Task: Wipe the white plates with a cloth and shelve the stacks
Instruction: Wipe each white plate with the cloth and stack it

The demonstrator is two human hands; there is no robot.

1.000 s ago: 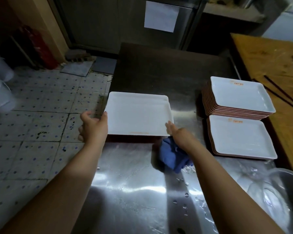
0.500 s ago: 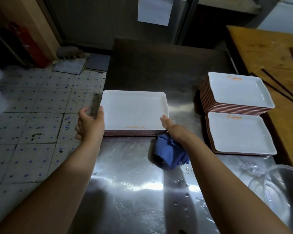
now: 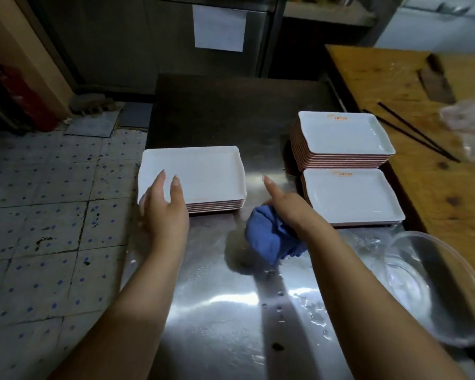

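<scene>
The steel table [image 3: 231, 311] served as the reference surface; its top was wet, with droplets near the front edge. At the table's left edge stood a short stack of white plates [image 3: 200, 171], rectangular, with reddish undersides showing at the near side. The left hand [image 3: 163, 207] lay over the near left corner of this stack, fingers straight and relaxed, resting on the top plate and grasping nothing. To the right of that stack, near the table's middle, the right hand [image 3: 284, 204] held a blue cloth [image 3: 272, 237] bunched under the palm; the index finger pointed forward and clear of the plates, while the remaining fingers curled into the cloth. The cloth hung down to the table surface; whether it touched could not be told. On the table's right side stood two more stacks, one behind the other: a tall far stack [image 3: 343, 135] and a low near stack [image 3: 351, 196], both bearing an orange mark on the far rim of the top plate. A clear bowl [image 3: 422, 283] sat at the table's near right corner. Right of the table was a wooden counter [image 3: 428, 174] with dark chopsticks [image 3: 414, 133] upon it. Left of the table lay a tiled floor [image 3: 44, 215].
</scene>
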